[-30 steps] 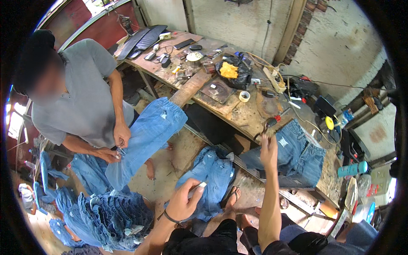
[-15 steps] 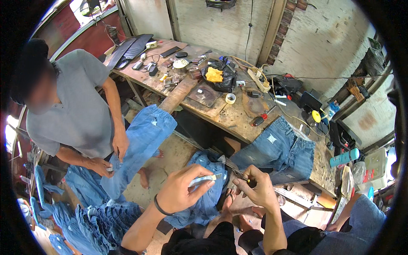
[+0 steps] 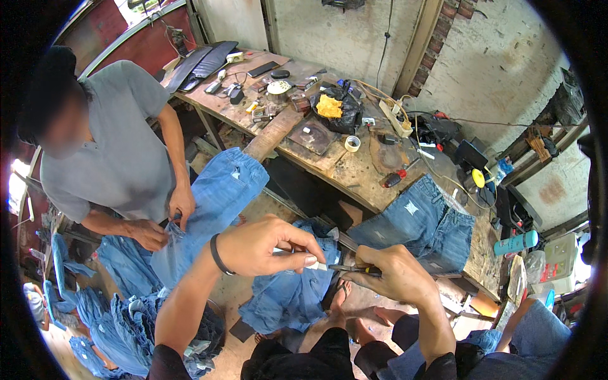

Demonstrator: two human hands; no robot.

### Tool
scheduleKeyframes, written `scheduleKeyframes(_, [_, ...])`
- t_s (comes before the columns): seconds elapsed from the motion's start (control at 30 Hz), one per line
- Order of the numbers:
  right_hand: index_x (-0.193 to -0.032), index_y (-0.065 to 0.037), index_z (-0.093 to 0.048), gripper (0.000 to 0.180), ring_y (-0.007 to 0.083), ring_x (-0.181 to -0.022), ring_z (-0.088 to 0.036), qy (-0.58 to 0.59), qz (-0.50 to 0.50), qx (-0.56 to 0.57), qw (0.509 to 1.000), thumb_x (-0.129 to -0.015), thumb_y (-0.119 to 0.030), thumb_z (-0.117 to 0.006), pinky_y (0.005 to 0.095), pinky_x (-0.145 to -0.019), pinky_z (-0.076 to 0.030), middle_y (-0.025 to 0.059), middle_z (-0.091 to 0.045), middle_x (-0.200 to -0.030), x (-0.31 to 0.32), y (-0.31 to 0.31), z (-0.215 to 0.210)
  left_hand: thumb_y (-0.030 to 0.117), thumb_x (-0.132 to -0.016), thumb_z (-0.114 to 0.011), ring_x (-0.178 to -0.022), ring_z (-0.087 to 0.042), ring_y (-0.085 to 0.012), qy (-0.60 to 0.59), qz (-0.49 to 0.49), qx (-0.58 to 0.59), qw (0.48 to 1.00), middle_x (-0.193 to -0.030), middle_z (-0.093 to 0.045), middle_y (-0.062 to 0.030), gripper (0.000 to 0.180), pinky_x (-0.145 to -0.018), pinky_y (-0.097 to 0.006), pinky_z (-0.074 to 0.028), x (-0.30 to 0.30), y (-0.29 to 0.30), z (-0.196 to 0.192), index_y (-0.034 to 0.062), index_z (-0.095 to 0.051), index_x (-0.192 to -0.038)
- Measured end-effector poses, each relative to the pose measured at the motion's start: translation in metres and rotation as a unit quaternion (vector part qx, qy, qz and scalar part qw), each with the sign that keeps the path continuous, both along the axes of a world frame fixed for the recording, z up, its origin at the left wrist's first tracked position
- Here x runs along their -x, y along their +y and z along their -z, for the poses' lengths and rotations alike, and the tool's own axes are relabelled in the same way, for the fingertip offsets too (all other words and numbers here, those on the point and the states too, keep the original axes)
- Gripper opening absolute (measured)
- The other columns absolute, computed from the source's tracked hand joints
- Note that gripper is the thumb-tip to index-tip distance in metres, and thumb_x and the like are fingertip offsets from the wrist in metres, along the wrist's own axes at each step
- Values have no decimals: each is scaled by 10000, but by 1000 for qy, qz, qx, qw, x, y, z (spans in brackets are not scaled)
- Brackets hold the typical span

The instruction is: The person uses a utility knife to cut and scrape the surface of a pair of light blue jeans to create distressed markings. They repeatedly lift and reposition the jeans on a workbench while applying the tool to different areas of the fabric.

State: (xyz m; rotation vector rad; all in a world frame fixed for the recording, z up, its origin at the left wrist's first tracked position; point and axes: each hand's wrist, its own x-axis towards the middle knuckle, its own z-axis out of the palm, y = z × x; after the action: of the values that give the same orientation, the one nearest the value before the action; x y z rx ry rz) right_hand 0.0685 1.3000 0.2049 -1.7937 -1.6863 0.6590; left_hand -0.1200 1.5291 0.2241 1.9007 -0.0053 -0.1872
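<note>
Hands (image 3: pixel 329 263) closer, white stick (image 3: pixel 315 266) pinched.

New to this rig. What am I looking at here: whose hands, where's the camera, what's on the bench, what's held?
One view only: a fisheye camera worn on a person's head, looking down, so straight edges bend. No machine here. The two forearms rising from the lower edge are the wearer's own. The left hand pinches a small white piece; the right hand holds a thin dark tool against it. What either is exactly, I cannot tell. Another person in a grey shirt handles blue jeans. The wooden workbench carries small tools, a tape roll and denim shorts.
</note>
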Motion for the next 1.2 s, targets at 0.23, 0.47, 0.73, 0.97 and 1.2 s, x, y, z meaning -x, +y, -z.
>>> scheduleKeyframes(0.23, [-953, -34, -608, 283, 427, -707, -663, -32, -16, 16, 999, -914, -252, -784, 500, -612, -485, 190, -672, -753, -1, -3, 1, 124, -1009, -686, -851, -764, -165, 7, 34, -4, 999, -961, -799, -101, 219, -777, -315, -592, -7, -2, 1, 17, -764, -1183])
scheduleKeyframes(0.47, [-907, -40, -659, 218, 384, -696, -671, -46, -14, -7, 999, -864, -190, -811, 446, -606, -498, 157, -669, -756, 0, -5, 0, 114, -1005, -689, -876, -762, -167, 18, 46, -6, 999, -986, -802, -104, 228, -805, -319, -598, -9, -3, 2, 21, -765, -1199])
scheduleKeyframes(0.73, [-973, -59, -625, 254, 389, -721, -663, -61, -34, 4, 998, -936, -278, -750, 489, -623, -493, 160, -650, -752, -2, -1, 0, 101, -996, -695, -893, -766, -162, 37, 47, 4, 998, -1003, -802, -106, 246, -812, -313, -600, -9, 2, 1, 19, -763, -1217])
scheduleKeyframes(0.97, [-954, -52, -606, 257, 388, -734, -666, -54, -43, 1, 998, -927, -266, -747, 494, -634, -499, 152, -655, -778, -1, 5, 1, 89, -993, -695, -898, -765, -158, 40, 51, 19, 998, -1009, -802, -103, 251, -798, -314, -598, -9, 8, 3, 21, -763, -1225])
scheduleKeyframes(1.2, [-952, -49, -602, 245, 383, -753, -669, -54, -51, -8, 997, -908, -241, -749, 498, -651, -504, 143, -651, -789, -2, 10, 8, 95, -990, -670, -895, -754, -166, 61, 51, 25, 997, -1007, -791, -122, 248, -851, -328, -606, -9, 11, 8, -8, -759, -1197])
